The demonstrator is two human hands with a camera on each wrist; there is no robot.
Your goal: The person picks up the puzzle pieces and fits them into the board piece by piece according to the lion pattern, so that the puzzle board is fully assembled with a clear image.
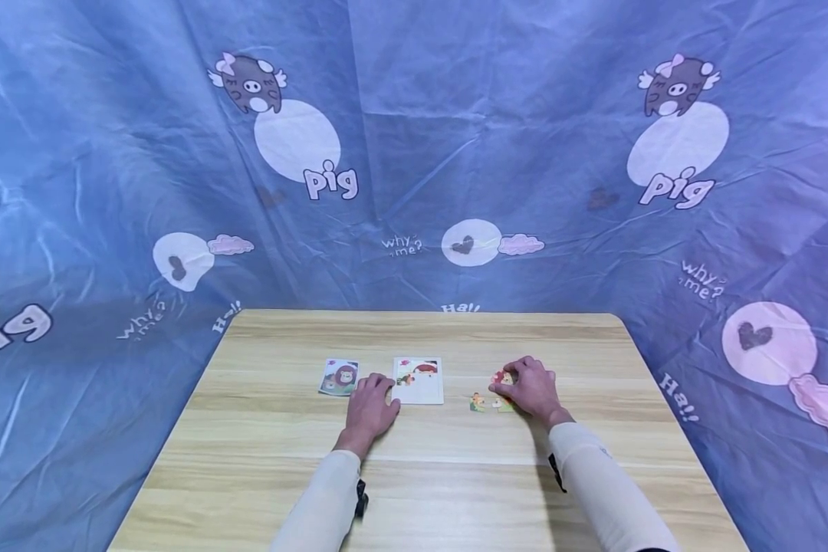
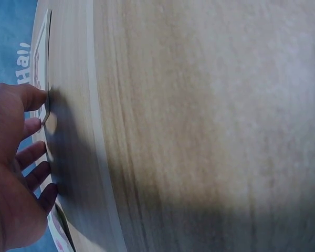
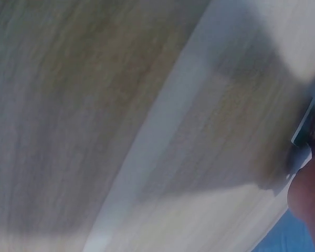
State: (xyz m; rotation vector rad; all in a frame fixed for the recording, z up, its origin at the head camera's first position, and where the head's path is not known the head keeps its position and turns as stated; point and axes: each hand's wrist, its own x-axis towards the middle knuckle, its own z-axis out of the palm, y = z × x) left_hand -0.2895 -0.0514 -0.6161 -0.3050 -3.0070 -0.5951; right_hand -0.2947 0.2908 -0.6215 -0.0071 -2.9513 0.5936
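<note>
left hand [image 1: 372,405] is right at the puzzle board [image 1: 424,392], fingers apart and only loosely bent, fingertips at the board's left edge, no clamp on it. the board lies flat on the table [image 1: 414,491], its picture filled along the top and down part of the left, white backing showing across the lower right, so that's where the bare room inside the frame sits. over to the left of the board there's the picture card [image 1: 339,377] with its lion, and the left hand spans the narrow strip between the two, its fingers by the card's right edge.

now to the right of the board: the right hand [image 1: 534,391], thumb and fingers bent together round a red puzzle piece [image 1: 502,377], holding it between them. below that grip, still right of the board, lie more loose pieces [image 1: 478,402], partly under the hand. a stretch of wood grain separates them from the board's right edge. behind the board, more wood runs to the table's far edge, then the blue cloth [image 1: 414,153]; in front of it, wood again, between the two sleeves [image 1: 320,502].
</note>
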